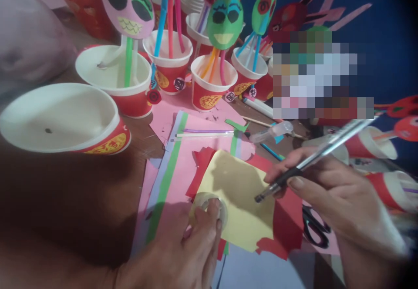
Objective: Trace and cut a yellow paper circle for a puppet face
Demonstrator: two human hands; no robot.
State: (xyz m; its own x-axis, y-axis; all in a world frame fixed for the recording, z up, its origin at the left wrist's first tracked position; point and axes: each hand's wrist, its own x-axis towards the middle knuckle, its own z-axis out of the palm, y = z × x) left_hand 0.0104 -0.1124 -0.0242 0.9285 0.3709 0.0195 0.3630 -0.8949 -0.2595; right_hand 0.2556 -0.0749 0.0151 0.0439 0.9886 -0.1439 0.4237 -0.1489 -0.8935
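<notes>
My left hand (pixel 199 241) presses its fingers together on a small pale ring, which looks like a roll of clear tape (pixel 223 215). That roll lies flat on the left part of a yellow paper square (pixel 241 223). In my right hand (pixel 333 193) is a pen (pixel 307 162) with a black grip and a clear barrel. Its tip points down over the right half of the yellow paper; whether it touches cannot be made out. Red paper (pixel 289 219) lies under the yellow sheet, on top of pink, green and lilac sheets (pixel 178 184).
Black-handled scissors (pixel 315 230) lie beside my right wrist. A white paper cup (pixel 58 119) is at the left. Behind stand several red-and-white cups, holding straws with paper masks, such as a pink mask (pixel 127 10) and a green mask (pixel 225 21). A glue bottle (pixel 272 131) lies beyond the paper.
</notes>
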